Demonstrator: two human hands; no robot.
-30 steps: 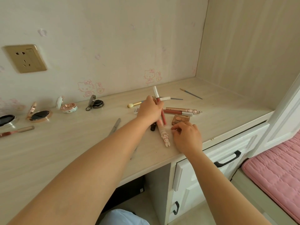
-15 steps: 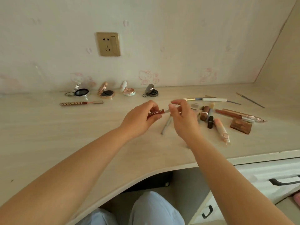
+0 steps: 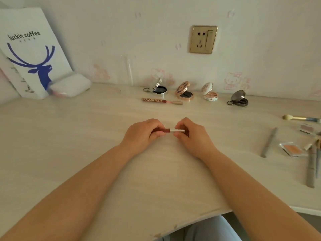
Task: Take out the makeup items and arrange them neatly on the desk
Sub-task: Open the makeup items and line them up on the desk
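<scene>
Head view shows you the lip gloss tube [image 3: 169,130] level at the middle of the frame, just above the surface [image 3: 86,145]: your left hand [image 3: 142,134] pinches its dark red body, your right hand [image 3: 190,136] pinches its silver cap end. Whether the tube touches the wood, you cannot tell.

At twelve o'clock from the hands, a second gloss tube [image 3: 161,101] already lies flat and straight. Behind it, near the wall, four open compacts stand in a row: a silver compact [image 3: 159,88], a rose-gold compact [image 3: 184,92], a white compact [image 3: 209,94] and a dark compact [image 3: 240,100]. That part looks finished.

At three o'clock the rest lies loose: a gold-handled brush [image 3: 300,117], a grey pencil [image 3: 269,142], a blush pan [image 3: 293,149] and several sticks crossing at the frame edge. Those are left to sort, so you are perhaps halfway.

At ten o'clock a coffee bag [image 3: 33,49] leans on the wall beside a white pouch [image 3: 69,85].
</scene>
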